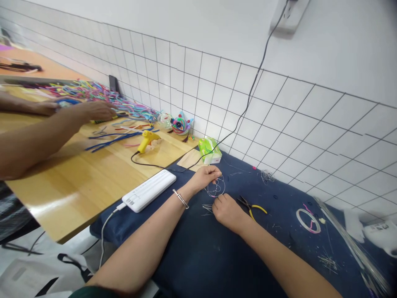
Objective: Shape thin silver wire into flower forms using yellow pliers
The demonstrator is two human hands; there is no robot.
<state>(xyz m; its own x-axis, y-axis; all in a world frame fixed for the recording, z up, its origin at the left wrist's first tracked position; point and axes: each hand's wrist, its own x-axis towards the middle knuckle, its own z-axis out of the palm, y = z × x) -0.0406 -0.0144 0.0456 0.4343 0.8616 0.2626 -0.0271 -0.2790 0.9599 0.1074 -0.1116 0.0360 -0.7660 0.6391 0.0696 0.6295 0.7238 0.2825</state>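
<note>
A thin wire shape of round loops [221,187] is held up between my two hands over the dark blue cloth. My left hand [205,177], with a bracelet at its wrist, pinches the upper left of the loops. Fingers curled, my right hand [228,212] grips the lower edge, where a small pink bit shows; its fingertips are partly hidden. Short cut wires [207,207] lie just left of my right hand. Pliers with yellow handles [252,206] rest to the right of it.
A white power bank [149,190] with a cable lies left of my forearm. Behind are a tissue pack [210,149] and a yellow glue gun [147,140]. A co-worker's arms [58,128] reach over the wooden table [77,194]. Right lie a ring of tape [308,220] and long wires [350,244].
</note>
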